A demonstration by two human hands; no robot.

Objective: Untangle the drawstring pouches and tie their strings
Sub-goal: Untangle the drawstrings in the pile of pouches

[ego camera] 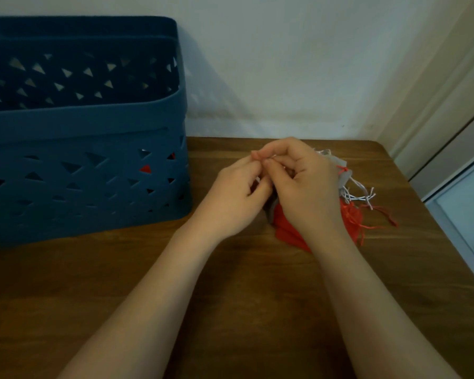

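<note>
A heap of red pouches [285, 228] and grey pouches [342, 176] lies on the wooden table, mostly hidden under my hands. White strings [359, 196] and red strings [381, 212] trail out to the right of it. My left hand [238, 198] and my right hand [304, 187] meet above the heap, fingertips pinched together on a thin string that is barely visible between them. Which pouch this string belongs to is hidden by my fingers.
A large dark blue plastic basket [82, 124] with triangular holes stands at the left; something red [145, 168] shows through its holes. The wall runs behind the table [230, 296]. The table's right edge borders a window frame [454, 236].
</note>
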